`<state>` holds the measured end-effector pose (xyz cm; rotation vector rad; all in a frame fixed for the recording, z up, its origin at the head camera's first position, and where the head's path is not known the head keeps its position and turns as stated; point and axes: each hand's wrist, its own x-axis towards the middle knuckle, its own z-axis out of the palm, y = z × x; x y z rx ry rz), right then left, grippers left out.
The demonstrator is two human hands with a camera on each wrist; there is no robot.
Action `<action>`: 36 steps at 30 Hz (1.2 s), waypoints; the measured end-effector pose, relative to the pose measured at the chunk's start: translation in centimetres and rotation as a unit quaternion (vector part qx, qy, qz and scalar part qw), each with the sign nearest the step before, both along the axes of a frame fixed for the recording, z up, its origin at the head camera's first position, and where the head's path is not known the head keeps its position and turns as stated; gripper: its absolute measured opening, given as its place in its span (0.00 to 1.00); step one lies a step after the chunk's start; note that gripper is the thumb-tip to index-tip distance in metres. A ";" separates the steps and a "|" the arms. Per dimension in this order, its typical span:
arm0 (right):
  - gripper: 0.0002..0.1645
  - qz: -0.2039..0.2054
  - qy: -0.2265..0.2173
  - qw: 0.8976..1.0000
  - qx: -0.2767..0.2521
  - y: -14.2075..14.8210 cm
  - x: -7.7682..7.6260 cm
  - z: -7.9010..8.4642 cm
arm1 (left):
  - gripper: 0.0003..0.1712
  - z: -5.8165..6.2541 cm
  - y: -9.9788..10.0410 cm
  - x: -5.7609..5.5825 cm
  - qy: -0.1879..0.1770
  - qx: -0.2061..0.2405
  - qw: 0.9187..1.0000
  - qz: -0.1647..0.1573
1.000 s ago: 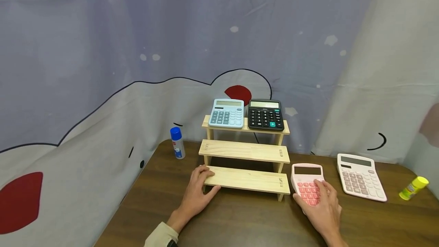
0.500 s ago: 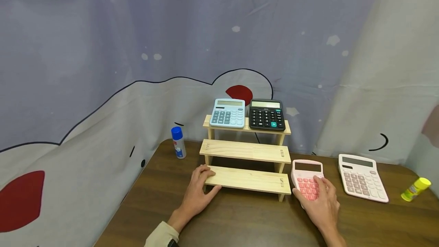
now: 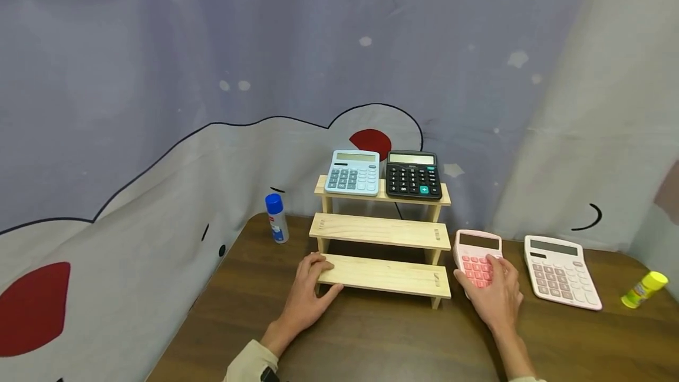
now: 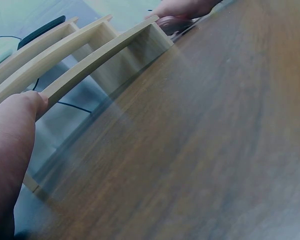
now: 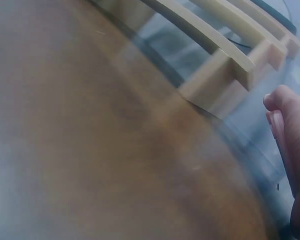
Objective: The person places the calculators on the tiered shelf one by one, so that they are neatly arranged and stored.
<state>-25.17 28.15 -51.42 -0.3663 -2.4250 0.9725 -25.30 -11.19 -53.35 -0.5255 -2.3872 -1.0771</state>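
At the left end of a three-step wooden display shelf (image 3: pixel 379 230), my left hand (image 3: pixel 306 296) grips the lowest board, its thumb (image 4: pixel 39 102) against the front edge. My right hand (image 3: pixel 494 295) holds a pink calculator (image 3: pixel 473 265) by its sides, just right of the shelf, with the thumb along its left edge. The hand covers its lower right keys. Whether the calculator touches the table cannot be told. On the top board a light blue calculator (image 3: pixel 352 173) and a black calculator (image 3: pixel 413 175) stand side by side, leaning back. No calculator is on the two lower boards.
A white calculator (image 3: pixel 563 273) lies on the brown wooden table (image 3: pixel 392 343) to the right of my right hand. Farther right is a yellow glue stick (image 3: pixel 643 289). A blue-capped bottle (image 3: pixel 277 219) stands left of the shelf. Behind hangs a patterned curtain (image 3: pixel 239 46).
My right hand has shifted the pink calculator away from me, toward the back of the table or upward. My left hand stays at the lowest board, and the shelf has not moved.
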 end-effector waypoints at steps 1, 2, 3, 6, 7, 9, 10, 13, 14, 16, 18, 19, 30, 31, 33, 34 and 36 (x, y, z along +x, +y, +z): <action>0.52 -0.002 0.002 1.000 -0.002 0.2 -0.4 0.1 | 0.23 0.0 0.0 0.0 -0.001 -0.001 1.000 -0.001; 0.52 -0.004 0.002 1.000 -0.003 0.3 -0.9 0.1 | 0.23 0.1 -0.1 -0.1 -0.001 -0.001 1.000 -0.002; 0.52 -0.007 0.000 1.000 -0.004 0.4 -1.2 0.2 | 0.23 0.1 -0.1 -0.1 -0.001 -0.002 1.000 -0.002; 0.52 -0.013 -0.006 1.000 -0.008 0.4 -2.1 0.4 | 0.23 0.2 -0.3 -0.1 0.000 -0.005 1.000 -0.002; 0.53 -0.013 -0.008 1.000 -0.010 0.4 -2.3 0.4 | 0.23 0.2 -0.4 -0.1 0.001 -0.003 1.000 -0.001; 0.52 -0.009 -0.007 1.000 -0.013 0.3 -2.6 0.7 | 0.23 0.2 -0.5 -0.1 0.003 0.002 1.000 0.003; 0.52 -0.007 -0.005 1.000 -0.014 0.2 -2.8 0.8 | 0.23 0.2 -0.5 -0.1 0.005 0.002 1.000 0.005; 0.51 -0.006 0.003 1.000 -0.014 0.0 -3.0 1.0 | 0.23 0.3 -0.5 -0.2 0.006 -0.002 1.000 0.005; 0.51 -0.006 0.005 1.000 -0.013 -0.1 -3.0 1.1 | 0.23 0.4 -0.5 -0.2 0.008 -0.003 1.000 0.004; 0.50 -0.007 0.009 1.000 -0.013 -0.1 -2.8 1.2 | 0.23 0.3 -0.5 -0.2 0.009 -0.007 1.000 0.003; 0.50 -0.008 0.014 1.000 -0.015 -0.1 -2.5 1.3 | 0.23 0.3 -0.4 -0.2 0.010 -0.009 1.000 0.003; 0.50 -0.008 0.017 1.000 -0.015 0.0 -2.4 1.4 | 0.23 0.2 -0.3 -0.2 0.011 -0.009 1.000 0.002; 0.51 -0.008 0.067 0.998 0.016 0.5 -1.3 4.8 | 0.23 0.2 0.2 -0.3 -0.002 -0.009 1.000 -0.007; 0.50 -0.009 0.073 0.997 0.012 0.3 -1.2 5.1 | 0.23 0.2 0.2 -0.3 -0.003 -0.009 1.000 -0.007; 0.50 -0.007 0.083 0.996 0.011 0.1 -1.1 5.6 | 0.23 0.2 0.0 -0.2 -0.001 -0.010 1.000 -0.004; 0.51 -0.006 0.088 0.996 0.011 -0.1 -1.0 5.8 | 0.23 0.2 -0.1 -0.1 0.000 -0.011 1.000 -0.002; 0.50 -0.003 0.096 0.995 0.013 -0.4 -0.9 6.2 | 0.23 0.1 -0.2 0.0 0.008 -0.014 1.000 0.000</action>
